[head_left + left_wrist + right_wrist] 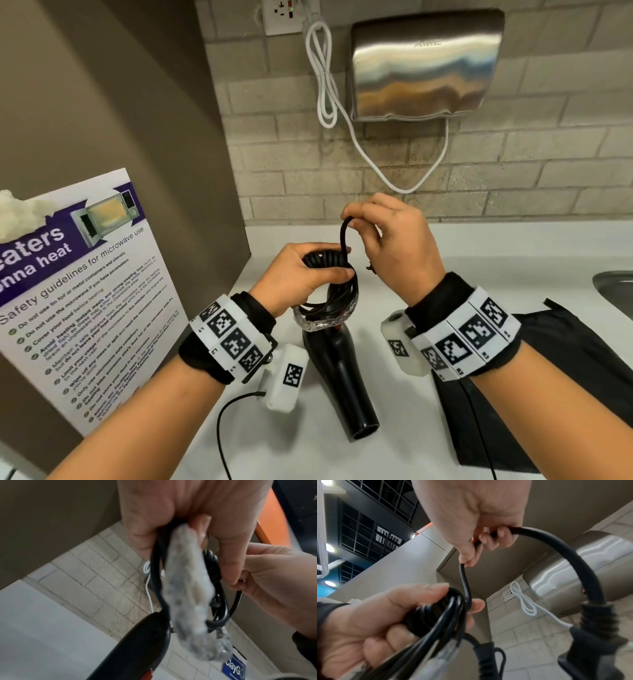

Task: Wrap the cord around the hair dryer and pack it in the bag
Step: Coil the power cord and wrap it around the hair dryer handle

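The black hair dryer [342,370] hangs nozzle-down toward me over the white counter [308,452]. Black cord [344,240] is coiled round its handle, where my left hand [301,274] grips the coils. A clear plastic wrap [318,322] rings the dryer below that hand and shows blurred in the left wrist view [187,588]. My right hand [387,236] pinches a loop of the cord just above the coils. In the right wrist view the cord [570,555] arcs from my fingers down to the plug [590,639]. A flat black bag [555,387] lies under my right forearm.
A steel hand dryer [424,65] with a white cable [325,78] is mounted on the tiled wall ahead. A microwave safety poster [82,291] leans at the left. A sink rim [613,287] shows at the right edge. A thin black wire [226,428] trails from my left wrist camera.
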